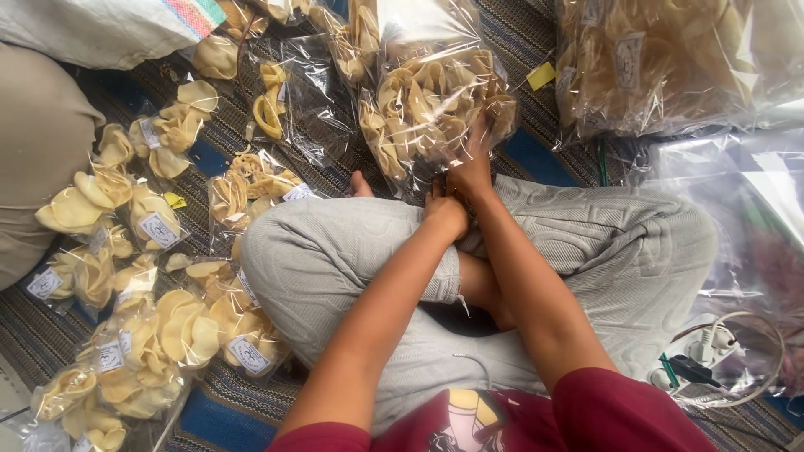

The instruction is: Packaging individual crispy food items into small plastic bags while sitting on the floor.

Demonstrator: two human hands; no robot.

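I sit cross-legged in grey trousers on a striped mat. A clear plastic bag of pale yellow curled crackers lies just beyond my knees. My right hand reaches onto its lower right part, with the fingers pressed into the plastic and gripping it. My left hand sits right beside that wrist, its fingers curled at the bag's lower edge, and seems to pinch the plastic there. The fingertips of both hands are partly hidden by the film.
Several small packed cracker bags with white labels lie scattered to my left and front. A big clear bag of crackers stands at the back right. A white power strip with cable is at my right knee, and a beige cushion at far left.
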